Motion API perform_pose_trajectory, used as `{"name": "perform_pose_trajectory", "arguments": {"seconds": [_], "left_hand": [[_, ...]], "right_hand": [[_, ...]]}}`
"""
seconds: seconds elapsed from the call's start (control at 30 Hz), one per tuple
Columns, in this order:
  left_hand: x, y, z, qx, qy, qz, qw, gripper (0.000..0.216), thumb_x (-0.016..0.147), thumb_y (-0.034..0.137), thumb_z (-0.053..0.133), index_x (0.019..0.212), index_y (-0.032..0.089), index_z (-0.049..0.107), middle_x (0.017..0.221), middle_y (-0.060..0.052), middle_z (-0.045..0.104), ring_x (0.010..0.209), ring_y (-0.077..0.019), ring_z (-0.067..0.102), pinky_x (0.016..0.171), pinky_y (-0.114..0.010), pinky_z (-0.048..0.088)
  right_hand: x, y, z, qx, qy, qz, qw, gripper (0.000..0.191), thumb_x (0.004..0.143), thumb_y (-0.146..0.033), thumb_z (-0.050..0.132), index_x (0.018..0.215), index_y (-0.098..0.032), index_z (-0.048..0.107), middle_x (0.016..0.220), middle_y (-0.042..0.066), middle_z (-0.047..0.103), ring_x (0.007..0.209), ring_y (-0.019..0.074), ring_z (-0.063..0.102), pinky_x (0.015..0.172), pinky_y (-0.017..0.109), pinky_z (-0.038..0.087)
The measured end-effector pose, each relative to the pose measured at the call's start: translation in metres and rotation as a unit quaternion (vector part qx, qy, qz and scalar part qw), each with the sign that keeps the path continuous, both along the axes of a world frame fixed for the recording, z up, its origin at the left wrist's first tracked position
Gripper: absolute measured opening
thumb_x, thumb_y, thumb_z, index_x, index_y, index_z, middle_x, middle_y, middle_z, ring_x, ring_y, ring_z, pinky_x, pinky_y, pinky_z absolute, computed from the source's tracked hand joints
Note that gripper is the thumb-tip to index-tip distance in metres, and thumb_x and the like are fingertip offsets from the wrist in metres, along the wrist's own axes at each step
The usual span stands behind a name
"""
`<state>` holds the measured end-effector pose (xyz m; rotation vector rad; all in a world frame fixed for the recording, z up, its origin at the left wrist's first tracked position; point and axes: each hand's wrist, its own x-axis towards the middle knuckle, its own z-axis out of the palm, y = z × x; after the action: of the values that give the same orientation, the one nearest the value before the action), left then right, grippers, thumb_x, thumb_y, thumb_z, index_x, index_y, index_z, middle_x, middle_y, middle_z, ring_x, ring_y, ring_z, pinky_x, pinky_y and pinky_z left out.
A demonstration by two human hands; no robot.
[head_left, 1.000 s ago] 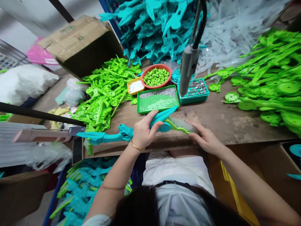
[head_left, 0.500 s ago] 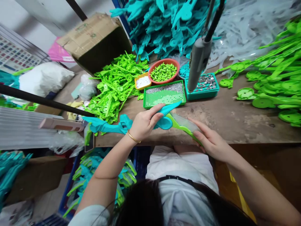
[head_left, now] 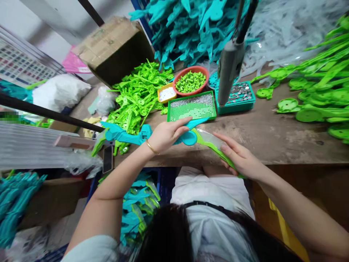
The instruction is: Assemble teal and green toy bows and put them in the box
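Observation:
My left hand [head_left: 165,137] is closed around the middle of a long turquoise plastic piece [head_left: 124,136], just above the table's front edge. The piece has a square fitting on its left part and a round disc to the right of my fingers. A green-edged strip with a translucent panel [head_left: 208,137] extends from that disc. My right hand [head_left: 241,156] grips this strip near its right end, thumb on top. A green tip shows at the far left of the joined piece. My palms hide parts of both pieces.
Beyond my hands stand a green tray [head_left: 192,114] of small metal parts, a red bowl [head_left: 176,74], a yellow dish [head_left: 160,101] and a teal box [head_left: 236,106]. A powered driver [head_left: 229,74] hangs above. Green parts [head_left: 313,92] lie right; a phone [head_left: 108,160] sits left.
The right end of the joined piece has dipped slightly, with my right hand a little lower and farther right. My left hand has shifted slightly left and up. Both keep their hold; the view has turned slightly.

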<state>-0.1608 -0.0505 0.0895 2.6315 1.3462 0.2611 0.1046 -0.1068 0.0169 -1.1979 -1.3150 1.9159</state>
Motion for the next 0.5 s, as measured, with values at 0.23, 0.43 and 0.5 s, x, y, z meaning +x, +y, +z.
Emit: {"name": "perform_pose_trajectory", "arguments": {"seconds": [0.23,0.43,0.5], "left_hand": [[0.028,-0.019,-0.012,0.084,0.248,-0.045,0.964,0.049,0.094,0.032,0.049,0.141,0.025,0.04,0.128,-0.018,0.056,0.1,-0.0287,0.064,0.082,-0.041,0.052],[0.035,-0.004,-0.004,-0.055,0.262,-0.063,0.962,0.045,0.091,0.042,0.05,0.132,0.024,0.046,0.106,-0.011,0.065,0.082,-0.0253,0.068,0.065,-0.033,0.05],[0.038,-0.002,-0.001,-0.085,0.253,-0.078,0.961,0.04,0.09,0.043,0.051,0.126,0.024,0.05,0.1,-0.009,0.067,0.082,-0.0252,0.068,0.065,-0.032,0.048]], "right_hand": [[0.02,0.014,0.001,-0.106,0.068,-0.021,0.992,0.066,0.087,-0.053,0.052,0.145,-0.025,0.04,0.06,0.0,0.063,0.037,0.0122,0.052,0.033,0.022,0.04],[0.027,0.007,-0.018,0.361,0.017,-0.112,0.925,0.053,0.073,-0.023,0.076,0.123,-0.031,0.06,0.133,0.005,0.061,0.124,0.023,0.057,0.101,0.04,0.05],[0.021,0.002,-0.018,0.45,-0.011,-0.129,0.883,0.039,0.072,-0.013,0.074,0.107,-0.028,0.068,0.117,0.005,0.069,0.11,0.0206,0.065,0.096,0.036,0.054]]}}
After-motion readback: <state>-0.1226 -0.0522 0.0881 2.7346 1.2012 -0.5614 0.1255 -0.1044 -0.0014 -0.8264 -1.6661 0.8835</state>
